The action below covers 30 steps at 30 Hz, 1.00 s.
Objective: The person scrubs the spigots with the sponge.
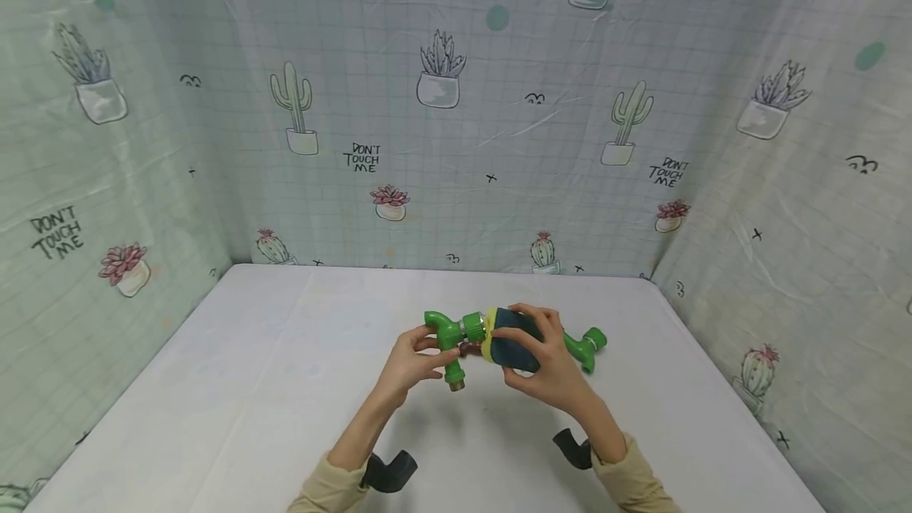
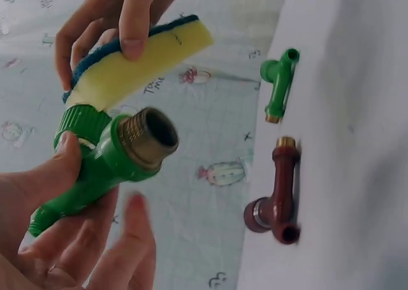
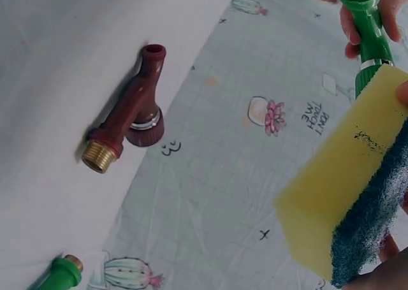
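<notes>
I've got the left hand (image 1: 413, 362) pinching a green tap (image 1: 449, 339), thumb on one side of the body and fingers on the other; in my left wrist view some of those fingers stand loosely bent and one fingertip is blurred. Right hand (image 1: 545, 362) is clamped round a sponge (image 1: 514, 339), thumb and fingers on opposite sides, blue scrub layer toward the palm, yellow foam toward the tap. Sponge looks slightly bent, and its left end is up against the tap's ribbed green knob (image 1: 473, 327). Tap is held up off the table, left of the sponge: knob to the right, spout (image 1: 433, 318) to the far left, brass threaded end (image 1: 457, 385) hanging down on the near side. Past the hands, a red tap (image 2: 280, 191) lies on the table; from the head I only get a sliver of it behind the held tap and sponge, but both wrist views show it well, brass thread included. A second green tap (image 1: 586, 348) lies to the right of it, partly behind the right hand in my head view. Nearer, a black wrist mount (image 1: 390, 473) shows at each wrist, just above the beige sleeves (image 1: 328, 489). All of it is over a white table (image 1: 285, 386). Printed sheet (image 1: 492, 141) stands along the far, left and right sides: potted cacti, succulents, "DON'T TOUCH ME" lettering.
</notes>
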Each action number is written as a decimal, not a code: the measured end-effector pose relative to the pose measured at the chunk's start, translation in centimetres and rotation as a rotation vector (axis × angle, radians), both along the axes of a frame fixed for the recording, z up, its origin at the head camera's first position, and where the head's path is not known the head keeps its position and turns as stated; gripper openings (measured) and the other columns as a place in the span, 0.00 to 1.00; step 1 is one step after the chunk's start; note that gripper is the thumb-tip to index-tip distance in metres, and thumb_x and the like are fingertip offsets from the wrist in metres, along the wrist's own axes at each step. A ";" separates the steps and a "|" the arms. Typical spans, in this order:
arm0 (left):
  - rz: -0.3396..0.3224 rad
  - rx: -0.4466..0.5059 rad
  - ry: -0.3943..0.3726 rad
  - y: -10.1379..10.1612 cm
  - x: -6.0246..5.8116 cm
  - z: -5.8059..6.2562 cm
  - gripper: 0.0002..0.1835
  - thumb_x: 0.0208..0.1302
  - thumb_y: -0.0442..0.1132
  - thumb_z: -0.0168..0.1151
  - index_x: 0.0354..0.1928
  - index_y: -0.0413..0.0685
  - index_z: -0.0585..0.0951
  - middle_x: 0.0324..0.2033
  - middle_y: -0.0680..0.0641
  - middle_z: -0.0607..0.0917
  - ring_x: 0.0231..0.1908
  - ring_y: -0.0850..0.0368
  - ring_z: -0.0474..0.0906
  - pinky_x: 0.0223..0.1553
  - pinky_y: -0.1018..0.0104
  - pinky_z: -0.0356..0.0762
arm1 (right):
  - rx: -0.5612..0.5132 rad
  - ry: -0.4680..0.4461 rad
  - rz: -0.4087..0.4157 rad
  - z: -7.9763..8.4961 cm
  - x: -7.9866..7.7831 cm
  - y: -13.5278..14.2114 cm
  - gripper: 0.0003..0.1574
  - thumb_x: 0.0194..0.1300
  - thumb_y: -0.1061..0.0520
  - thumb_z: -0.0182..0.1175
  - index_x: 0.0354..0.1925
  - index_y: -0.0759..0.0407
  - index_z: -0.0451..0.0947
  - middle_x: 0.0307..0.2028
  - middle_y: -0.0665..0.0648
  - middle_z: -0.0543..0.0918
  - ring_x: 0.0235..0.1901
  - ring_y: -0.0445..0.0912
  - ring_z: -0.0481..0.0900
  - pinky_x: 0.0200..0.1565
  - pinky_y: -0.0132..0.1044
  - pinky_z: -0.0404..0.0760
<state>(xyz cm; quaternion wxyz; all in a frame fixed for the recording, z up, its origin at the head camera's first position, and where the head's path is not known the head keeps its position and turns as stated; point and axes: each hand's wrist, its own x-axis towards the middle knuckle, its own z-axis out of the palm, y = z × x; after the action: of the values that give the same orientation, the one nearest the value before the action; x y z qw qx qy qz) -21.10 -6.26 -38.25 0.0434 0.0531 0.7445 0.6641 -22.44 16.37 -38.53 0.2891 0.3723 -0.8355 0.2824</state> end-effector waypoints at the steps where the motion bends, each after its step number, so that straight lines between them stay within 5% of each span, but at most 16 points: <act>1: -0.006 -0.030 0.000 -0.1 0.0 0.0 0.26 0.52 0.38 0.65 0.53 0.38 0.72 0.44 0.35 0.80 0.29 0.56 0.80 0.25 0.64 0.80 | 0.000 0.002 0.003 -0.1 0.0 0.0 0.34 0.38 0.59 0.69 0.47 0.41 0.73 0.57 0.58 0.65 0.52 0.51 0.57 0.39 0.50 0.76; 6: -0.110 0.019 -0.052 -0.4 -0.3 0.0 0.26 0.58 0.43 0.60 0.57 0.39 0.68 0.44 0.33 0.80 0.22 0.59 0.79 0.22 0.71 0.77 | -0.002 0.007 0.016 -0.3 0.1 0.2 0.35 0.38 0.59 0.69 0.48 0.41 0.73 0.58 0.58 0.64 0.52 0.51 0.56 0.39 0.49 0.76; 13: -0.272 0.335 -0.113 -0.8 -0.8 0.1 0.39 0.61 0.60 0.42 0.57 0.26 0.63 0.50 0.33 0.72 0.42 0.45 0.80 0.46 0.57 0.77 | -0.004 -0.015 0.014 -0.6 0.5 0.6 0.34 0.39 0.59 0.68 0.48 0.40 0.73 0.58 0.56 0.63 0.53 0.48 0.55 0.42 0.50 0.74; 17: -0.239 0.415 -0.110 -0.8 -1.0 0.2 0.39 0.63 0.58 0.42 0.54 0.21 0.65 0.53 0.33 0.68 0.50 0.42 0.75 0.48 0.60 0.76 | -0.012 -0.026 0.019 -0.9 0.8 0.8 0.33 0.40 0.59 0.67 0.48 0.40 0.73 0.58 0.56 0.63 0.53 0.48 0.55 0.41 0.49 0.74; 22: -0.125 0.409 -0.069 -0.5 -0.9 0.1 0.22 0.62 0.37 0.54 0.49 0.21 0.71 0.63 0.33 0.58 0.62 0.40 0.60 0.45 0.66 0.79 | -0.059 -0.017 0.028 -0.7 0.9 0.8 0.33 0.39 0.60 0.65 0.48 0.42 0.73 0.58 0.57 0.64 0.53 0.48 0.55 0.41 0.48 0.74; 26: -0.035 0.300 -0.045 -0.1 -0.7 -0.3 0.17 0.58 0.31 0.56 0.49 0.30 0.74 0.60 0.32 0.62 0.47 0.50 0.75 0.36 0.74 0.78 | -0.099 0.050 0.035 0.3 1.0 0.5 0.32 0.39 0.60 0.63 0.48 0.44 0.74 0.57 0.59 0.65 0.52 0.50 0.56 0.41 0.49 0.72; 30: -0.020 0.246 -0.047 0.4 -0.5 -0.5 0.18 0.58 0.32 0.57 0.51 0.34 0.73 0.49 0.32 0.73 0.34 0.61 0.77 0.34 0.74 0.76 | -0.023 0.112 0.010 1.5 0.9 -0.3 0.31 0.42 0.55 0.61 0.49 0.42 0.73 0.57 0.58 0.66 0.51 0.51 0.58 0.41 0.50 0.71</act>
<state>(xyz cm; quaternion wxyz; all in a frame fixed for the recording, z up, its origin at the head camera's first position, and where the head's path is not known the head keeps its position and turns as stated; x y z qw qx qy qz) -21.64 -5.82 -38.73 0.0604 0.0499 0.6556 0.7510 -21.49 16.03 -37.00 0.3382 0.3883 -0.8130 0.2719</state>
